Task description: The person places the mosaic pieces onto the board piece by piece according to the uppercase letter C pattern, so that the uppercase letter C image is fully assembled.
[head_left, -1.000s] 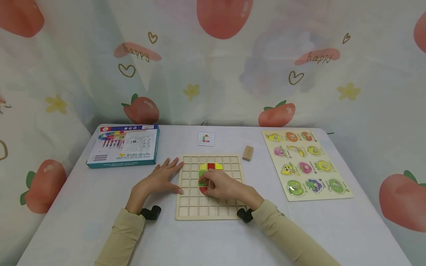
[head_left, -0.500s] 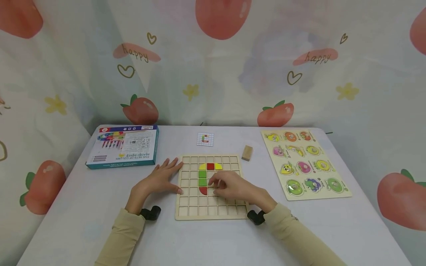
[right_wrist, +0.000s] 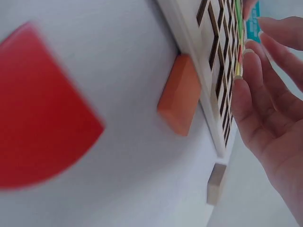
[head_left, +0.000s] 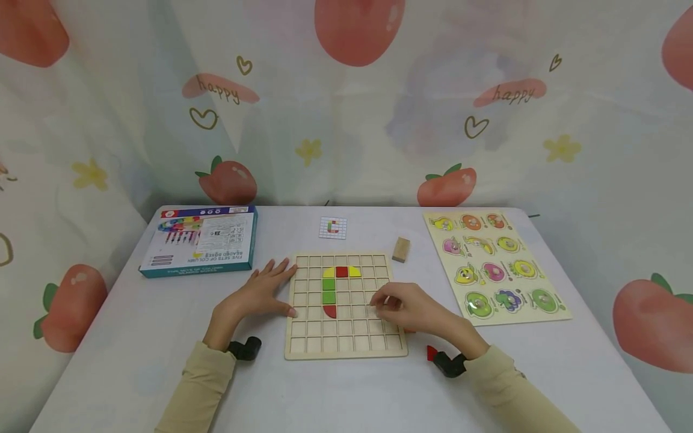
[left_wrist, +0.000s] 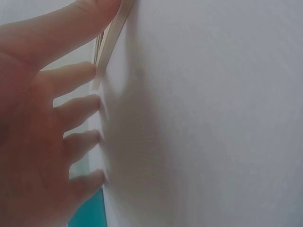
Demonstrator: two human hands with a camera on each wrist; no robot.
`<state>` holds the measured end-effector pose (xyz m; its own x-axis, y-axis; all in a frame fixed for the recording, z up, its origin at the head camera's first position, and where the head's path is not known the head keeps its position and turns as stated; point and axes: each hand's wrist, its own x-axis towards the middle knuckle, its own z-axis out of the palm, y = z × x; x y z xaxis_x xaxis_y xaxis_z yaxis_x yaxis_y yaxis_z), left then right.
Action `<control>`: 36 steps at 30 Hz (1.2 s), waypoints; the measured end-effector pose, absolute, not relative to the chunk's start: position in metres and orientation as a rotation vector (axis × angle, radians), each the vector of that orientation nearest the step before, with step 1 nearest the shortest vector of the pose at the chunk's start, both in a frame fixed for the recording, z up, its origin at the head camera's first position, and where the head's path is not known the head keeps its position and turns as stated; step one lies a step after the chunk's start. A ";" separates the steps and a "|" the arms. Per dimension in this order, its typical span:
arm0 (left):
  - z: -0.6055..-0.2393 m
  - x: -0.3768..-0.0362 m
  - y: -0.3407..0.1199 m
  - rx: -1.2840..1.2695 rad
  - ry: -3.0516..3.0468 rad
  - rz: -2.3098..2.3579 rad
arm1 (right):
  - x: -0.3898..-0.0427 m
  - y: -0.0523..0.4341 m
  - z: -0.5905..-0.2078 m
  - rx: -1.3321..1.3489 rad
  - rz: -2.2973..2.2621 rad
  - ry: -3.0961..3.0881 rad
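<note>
A wooden grid board [head_left: 346,350] lies in the middle of the table. In its cells sit a yellow, a red and a yellow piece in a row [head_left: 341,272], two green squares [head_left: 328,290] below them and a red quarter-round [head_left: 329,311]. My left hand [head_left: 267,288] lies flat on the table, its thumb [left_wrist: 71,19] against the board's left edge [left_wrist: 111,35]. My right hand [head_left: 387,305] hovers over the board's right side, fingers relaxed [right_wrist: 265,94], holding nothing. An orange piece [right_wrist: 180,94] lies against the board's right edge. A red piece [head_left: 431,352] rests on the table by my right wrist.
At the back left lies a blue game box [head_left: 200,239]. Behind the board sit a small pattern card [head_left: 332,227] and a plain wooden block [head_left: 401,249]. A fruit peg puzzle [head_left: 495,267] lies to the right. A printed curtain hangs close behind the table.
My right hand has drawn away from the coloured pieces to the board's right side, uncovering the lower green square and the red quarter-round. The left hand has stayed put.
</note>
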<state>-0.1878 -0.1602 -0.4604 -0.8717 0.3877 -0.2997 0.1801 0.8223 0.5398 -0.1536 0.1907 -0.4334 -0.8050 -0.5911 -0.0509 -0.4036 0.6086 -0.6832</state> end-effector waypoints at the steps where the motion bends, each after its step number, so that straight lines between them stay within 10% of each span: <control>1: -0.460 -0.188 -0.160 0.426 2.604 0.712 | -0.152 0.194 -0.433 -0.807 -0.997 2.568; 36: -0.459 -0.188 -0.160 0.426 2.590 0.706 | -0.141 0.245 -0.452 -0.676 -0.922 2.623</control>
